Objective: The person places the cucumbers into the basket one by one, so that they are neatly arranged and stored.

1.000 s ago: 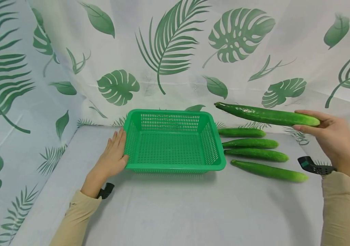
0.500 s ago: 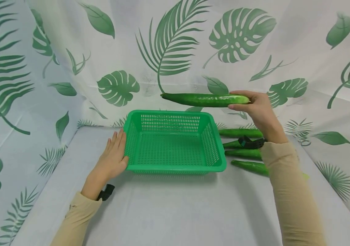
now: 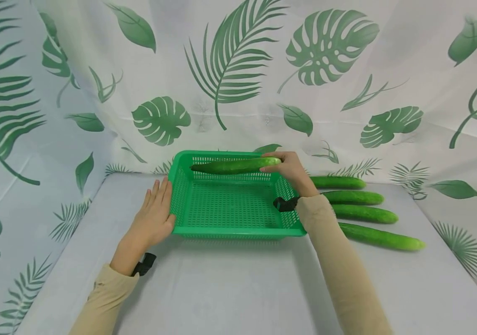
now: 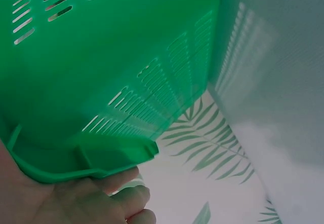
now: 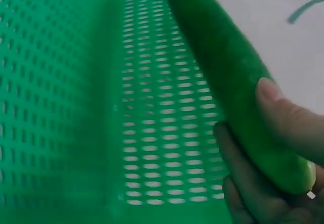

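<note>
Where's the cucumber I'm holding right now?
In the head view, the cucumber is near the middle, at the far side of the green basket, its pale end gripped by your right hand; whether it touches the basket is unclear.

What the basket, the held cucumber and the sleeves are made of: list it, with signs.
Basket: probably moulded plastic, smooth with a slight sheen; regular slots pierce its walls.
Cucumber in the right hand: seemingly real vegetable, skin faintly glossy, its green paling toward one end; a replica can't be ruled out.
Sleeves: matt cloth, softly wrinkled; fibre unclear.
</note>
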